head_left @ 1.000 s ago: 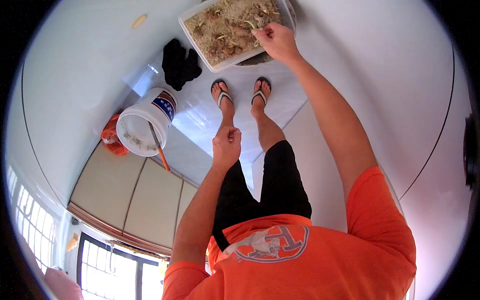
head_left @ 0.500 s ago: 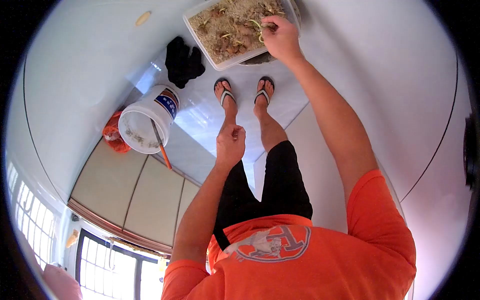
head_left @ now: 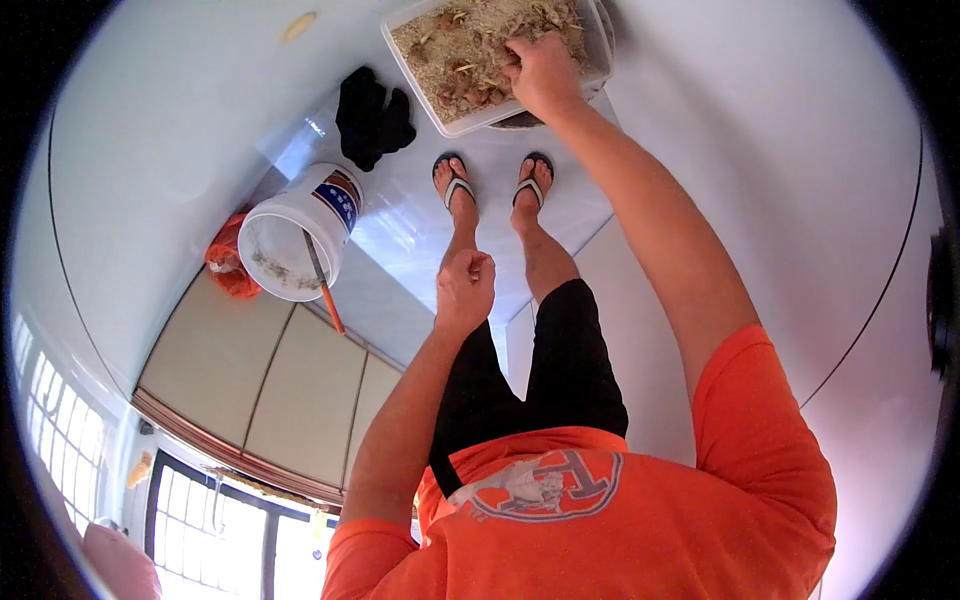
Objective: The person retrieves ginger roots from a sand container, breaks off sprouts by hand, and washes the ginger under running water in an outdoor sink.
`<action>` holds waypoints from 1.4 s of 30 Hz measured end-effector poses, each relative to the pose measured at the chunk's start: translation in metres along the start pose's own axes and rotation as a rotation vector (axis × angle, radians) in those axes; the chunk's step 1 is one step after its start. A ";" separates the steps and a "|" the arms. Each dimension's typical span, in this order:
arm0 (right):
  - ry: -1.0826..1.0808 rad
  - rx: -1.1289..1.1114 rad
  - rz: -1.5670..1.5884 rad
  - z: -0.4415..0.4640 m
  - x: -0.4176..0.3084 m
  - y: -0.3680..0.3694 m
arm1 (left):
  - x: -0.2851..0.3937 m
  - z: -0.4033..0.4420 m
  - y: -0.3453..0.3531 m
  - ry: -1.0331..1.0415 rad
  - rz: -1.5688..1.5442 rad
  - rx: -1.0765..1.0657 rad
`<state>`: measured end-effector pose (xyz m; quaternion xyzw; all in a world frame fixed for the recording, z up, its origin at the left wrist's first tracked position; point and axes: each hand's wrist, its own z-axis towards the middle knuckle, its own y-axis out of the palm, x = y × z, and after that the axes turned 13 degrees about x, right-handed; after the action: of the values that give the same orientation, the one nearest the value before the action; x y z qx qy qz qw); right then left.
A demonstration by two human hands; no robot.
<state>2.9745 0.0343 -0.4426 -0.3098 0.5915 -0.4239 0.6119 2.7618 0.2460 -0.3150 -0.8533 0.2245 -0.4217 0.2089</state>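
My right hand [head_left: 547, 77] reaches into a clear plastic box [head_left: 465, 126] at the top of the view. Its curled fingertips touch the tan, grainy material [head_left: 430, 62] inside, and whatever they pinch is hidden. Brownish lumps [head_left: 475, 97] and a few pale yellowish shoots [head_left: 462, 67] lie in that material around the fingers. My left hand [head_left: 465, 290] hangs in front of my legs, well away from the box. Its fingers are curled closed, with nothing showing in them.
Left of my feet stands a white bucket [head_left: 290, 215] with an orange-handled tool [head_left: 325, 285] leaning in it. Beside it lies a red plastic bag [head_left: 230, 265]. A black cloth [head_left: 372, 118] is on the floor near the box. Cabinet doors [head_left: 305, 390] line the left side.
The green shoot in my right hand a moment ago no longer shows. That hand has moved slightly left relative to the box and sits lower against the material. My left hand keeps its pose.
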 end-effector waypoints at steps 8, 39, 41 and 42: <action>0.381 -0.082 0.488 0.022 0.020 -0.027 | -0.002 0.013 0.006 -0.094 -0.090 -0.054; 0.573 -0.407 1.105 0.024 -0.012 -0.071 | 0.179 0.202 0.020 -0.130 -0.576 -0.144; 0.608 -0.338 1.132 0.032 -0.018 -0.080 | 0.175 0.210 0.015 -0.023 -0.490 -0.145; 0.623 -0.307 1.146 0.034 -0.020 -0.083 | 0.166 0.218 0.013 -0.007 -0.491 -0.122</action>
<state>2.9969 0.0110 -0.3566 0.1068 0.8652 -0.0127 0.4898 3.0270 0.1791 -0.3392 -0.8948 0.0349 -0.4425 0.0490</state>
